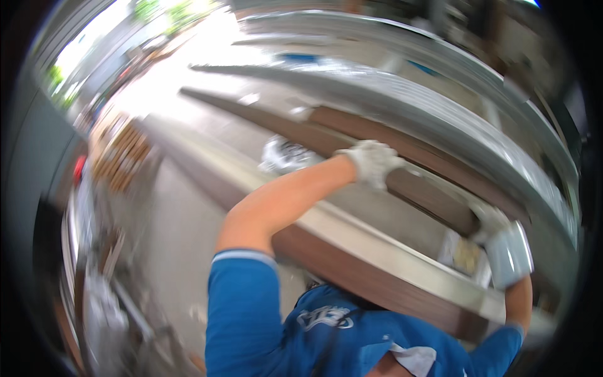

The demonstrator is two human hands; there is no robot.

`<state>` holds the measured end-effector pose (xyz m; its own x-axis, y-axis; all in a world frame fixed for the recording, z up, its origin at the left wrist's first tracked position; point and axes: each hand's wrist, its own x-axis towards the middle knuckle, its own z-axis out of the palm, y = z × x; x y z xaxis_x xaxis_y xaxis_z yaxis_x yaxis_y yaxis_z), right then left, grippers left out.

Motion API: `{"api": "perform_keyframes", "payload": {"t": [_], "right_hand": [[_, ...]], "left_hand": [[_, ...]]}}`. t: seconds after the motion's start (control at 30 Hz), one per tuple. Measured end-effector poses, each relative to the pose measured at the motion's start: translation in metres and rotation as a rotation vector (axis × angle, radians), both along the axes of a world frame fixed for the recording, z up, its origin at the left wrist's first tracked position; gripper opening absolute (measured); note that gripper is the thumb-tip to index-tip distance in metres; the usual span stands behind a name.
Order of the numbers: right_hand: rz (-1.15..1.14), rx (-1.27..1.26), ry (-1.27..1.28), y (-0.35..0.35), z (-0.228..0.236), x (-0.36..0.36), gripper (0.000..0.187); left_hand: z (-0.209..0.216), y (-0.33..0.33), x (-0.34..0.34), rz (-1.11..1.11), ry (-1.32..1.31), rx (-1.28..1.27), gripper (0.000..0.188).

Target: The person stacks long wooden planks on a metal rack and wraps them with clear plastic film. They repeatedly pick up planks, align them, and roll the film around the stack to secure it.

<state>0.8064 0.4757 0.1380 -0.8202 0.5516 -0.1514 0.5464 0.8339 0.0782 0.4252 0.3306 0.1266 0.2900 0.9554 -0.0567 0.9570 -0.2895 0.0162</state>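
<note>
A long dark brown beam (276,122) runs slantwise across the middle, and part of it passes under my left hand (372,162). That hand wears a whitish glove, its fingers curled over the beam. At the beam's near right end is my right hand (493,221), also gloved; motion smears its fingers. Around or in front of the right wrist is a shiny pale grey cylinder (512,254), perhaps a roll; I cannot tell which. A second brown piece (402,141) lies just beyond, alongside the beam.
Close to my body lies a long cream-and-brown beam (370,245). A clear plastic bag (286,154) and a small box (461,252) sit between the beams. Plastic-wrapped lengths (402,88) stretch along the far side. Stacked wooden pieces (122,154) stand at the left.
</note>
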Motion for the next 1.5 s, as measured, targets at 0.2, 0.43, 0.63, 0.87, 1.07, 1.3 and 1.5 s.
{"api": "perform_keyframes", "payload": {"t": [0.2,0.43,0.63,0.87,1.07,1.3,1.5], "right_hand": [[-0.038,-0.14,0.265,-0.027,0.006,0.046,0.071],[-0.133,-0.224,0.052,0.017,-0.026,0.012,0.089],[-0.143,-0.218,0.085,0.019,-0.028,0.017,0.091],[-0.186,-0.111,0.174,-0.002,-0.012,0.059,0.077],[-0.318,-0.077,0.226,-0.018,0.011,0.104,0.038],[-0.407,-0.127,0.222,-0.005,0.003,0.124,0.065],[-0.339,-0.109,0.21,0.02,-0.012,0.135,0.09]], "left_hand": [[-0.038,0.062,0.008,-0.031,-0.185,-0.093,0.083],[-0.036,0.061,-0.003,-0.029,-0.259,-0.169,0.104],[-0.04,0.063,-0.002,-0.058,-0.26,-0.127,0.095],[-0.041,0.075,0.023,-0.137,-0.22,-0.071,0.09],[-0.037,0.091,0.075,-0.156,-0.221,-0.081,0.093],[-0.035,0.101,0.1,-0.158,-0.223,-0.123,0.092],[-0.041,0.105,0.117,-0.134,-0.187,-0.101,0.103]]}}
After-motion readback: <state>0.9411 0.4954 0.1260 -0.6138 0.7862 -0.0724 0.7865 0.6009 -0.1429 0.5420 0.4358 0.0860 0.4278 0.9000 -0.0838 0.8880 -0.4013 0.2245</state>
